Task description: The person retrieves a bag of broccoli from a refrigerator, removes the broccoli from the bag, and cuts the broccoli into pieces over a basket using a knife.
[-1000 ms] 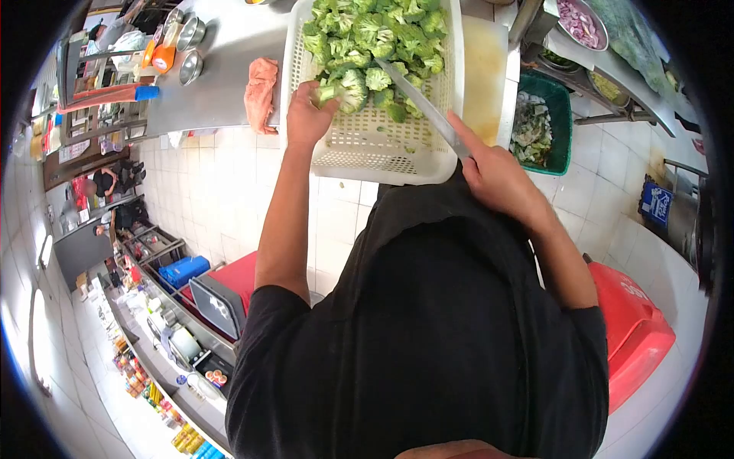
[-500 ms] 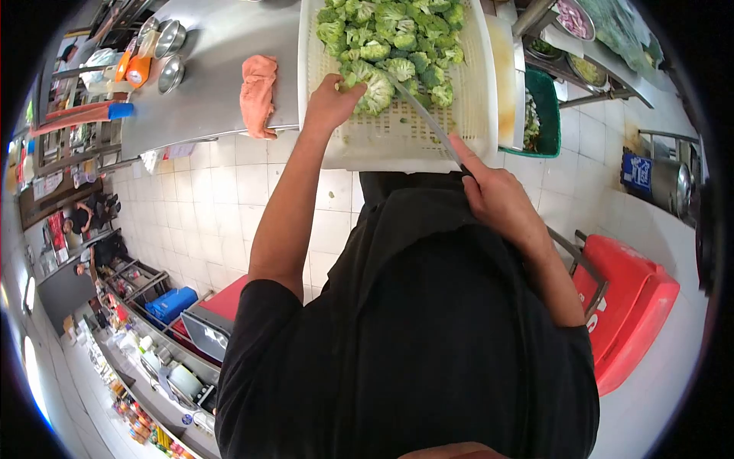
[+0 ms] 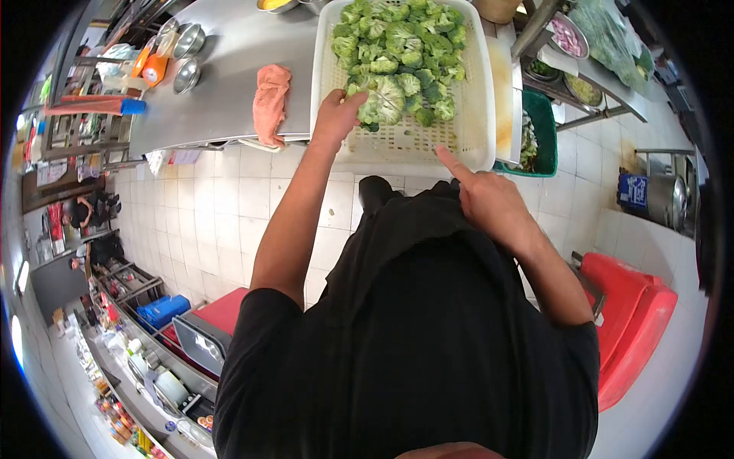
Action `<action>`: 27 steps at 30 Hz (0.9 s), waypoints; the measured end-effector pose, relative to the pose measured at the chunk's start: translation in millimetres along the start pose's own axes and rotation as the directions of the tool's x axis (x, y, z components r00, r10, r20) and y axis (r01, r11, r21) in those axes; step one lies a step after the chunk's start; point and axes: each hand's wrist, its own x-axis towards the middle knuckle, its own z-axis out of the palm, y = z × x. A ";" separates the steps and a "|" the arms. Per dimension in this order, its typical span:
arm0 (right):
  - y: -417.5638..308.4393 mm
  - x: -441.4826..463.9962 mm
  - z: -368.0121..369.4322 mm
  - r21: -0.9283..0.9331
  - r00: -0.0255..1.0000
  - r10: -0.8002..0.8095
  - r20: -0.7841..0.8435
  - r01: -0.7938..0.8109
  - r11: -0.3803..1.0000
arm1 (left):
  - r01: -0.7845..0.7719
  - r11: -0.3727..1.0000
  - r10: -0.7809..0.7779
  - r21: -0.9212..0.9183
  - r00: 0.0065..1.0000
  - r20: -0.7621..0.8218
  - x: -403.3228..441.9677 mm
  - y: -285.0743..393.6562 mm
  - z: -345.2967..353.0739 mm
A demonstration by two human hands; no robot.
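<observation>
On my remote feed the left hand (image 3: 336,122) pinches a large broccoli piece (image 3: 386,103) — thumb and fingers together on it — at the near left of the florets (image 3: 401,42) in the white basket (image 3: 397,149). Right hand (image 3: 493,203) at the basket's near right corner, forefinger extended, others curled — I cannot tell what they grip. Pink cloth (image 3: 271,99) lies left.

My left fingers (image 3: 354,105) are gripping a broccoli piece (image 3: 385,104) over the basket (image 3: 413,142); my right forefinger (image 3: 452,162) is pointing across it.
</observation>
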 end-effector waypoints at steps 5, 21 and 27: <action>14.6 2.5 2.6 -0.090 0.997 -0.053 -0.050 0.048 0.995 | -0.050 0.996 0.047 -0.069 0.998 -0.039 -4.9 -0.6 4.2; 86.7 15.2 -28.5 0.489 0.990 -0.034 -0.138 0.097 0.867 | 0.069 0.981 -0.106 -0.184 0.973 -0.203 -22.2 5.4 17.9; 87.5 -5.8 -34.9 0.458 0.976 -0.072 -0.205 0.160 0.875 | 0.256 0.719 -0.258 -0.647 0.962 0.093 -28.0 12.8 10.8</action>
